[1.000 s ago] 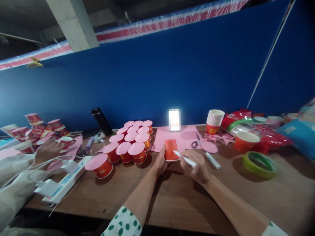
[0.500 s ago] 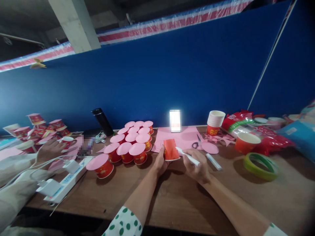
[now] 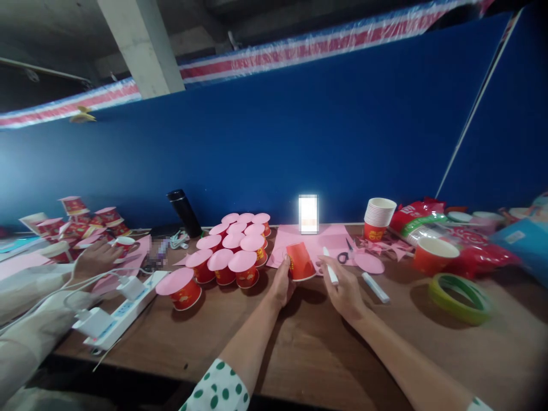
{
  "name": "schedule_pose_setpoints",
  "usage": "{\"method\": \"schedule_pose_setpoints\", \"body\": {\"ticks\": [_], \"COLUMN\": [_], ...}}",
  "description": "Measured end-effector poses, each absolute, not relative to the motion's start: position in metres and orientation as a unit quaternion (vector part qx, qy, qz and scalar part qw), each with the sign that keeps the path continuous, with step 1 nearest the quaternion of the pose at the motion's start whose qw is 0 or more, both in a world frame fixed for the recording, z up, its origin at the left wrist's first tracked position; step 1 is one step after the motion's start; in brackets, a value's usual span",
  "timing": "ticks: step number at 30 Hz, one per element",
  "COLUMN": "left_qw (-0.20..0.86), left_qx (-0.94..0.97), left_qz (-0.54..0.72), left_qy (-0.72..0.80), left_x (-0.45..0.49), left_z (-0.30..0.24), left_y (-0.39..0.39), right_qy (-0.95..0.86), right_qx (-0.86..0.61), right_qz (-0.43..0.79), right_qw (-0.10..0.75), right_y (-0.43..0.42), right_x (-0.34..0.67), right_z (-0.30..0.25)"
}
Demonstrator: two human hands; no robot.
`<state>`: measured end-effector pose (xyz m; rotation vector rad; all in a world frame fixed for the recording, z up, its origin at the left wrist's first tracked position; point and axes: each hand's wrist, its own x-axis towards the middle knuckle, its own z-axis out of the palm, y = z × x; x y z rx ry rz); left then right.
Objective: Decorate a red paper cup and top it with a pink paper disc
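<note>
My left hand (image 3: 280, 283) is closed round a red paper cup (image 3: 301, 262), its white rim turned down, a little above the brown table. To its right, my right hand (image 3: 342, 285) grips a white pen (image 3: 330, 267) upright between the fingers, its tip apart from the cup. Whether it is a marker or a glue pen I cannot tell. Behind both hands lies a pink paper sheet (image 3: 317, 235) with dark-handled scissors (image 3: 345, 255) and a pink paper disc (image 3: 369, 263). Several upturned red cups topped with pink discs (image 3: 242, 261) stand to the left.
A power strip (image 3: 124, 314) with plugged-in chargers lies at left, near another person's hand (image 3: 96, 260). A black flask (image 3: 184, 213), a lit phone (image 3: 309, 214), stacked cups (image 3: 379, 214), green tape (image 3: 459, 298) and a slim white object (image 3: 375, 287) are around the table.
The white pen has come away from the cup and is now tipped more upright in my right hand. The cup has turned slightly in my left hand. The view has shifted slightly.
</note>
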<state>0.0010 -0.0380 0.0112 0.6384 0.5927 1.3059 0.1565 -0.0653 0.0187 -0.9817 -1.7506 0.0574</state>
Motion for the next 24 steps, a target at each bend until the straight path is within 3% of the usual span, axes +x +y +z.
{"method": "schedule_pose_setpoints", "body": {"ticks": [15, 24], "left_qw": [0.675, 0.669], "left_qx": [0.326, 0.352], "left_qz": [0.625, 0.622], "left_qy": [0.219, 0.206], "left_x": [0.002, 0.004], "left_z": [0.012, 0.006], "left_y": [-0.036, -0.034], "right_qy": [-0.773, -0.760], "right_qx": [-0.435, -0.457], "right_qz": [0.018, -0.021], "right_qw": [0.461, 0.462], "right_y": [-0.067, -0.059], "right_x": [0.150, 0.157], "right_z": [0.014, 0.011]}}
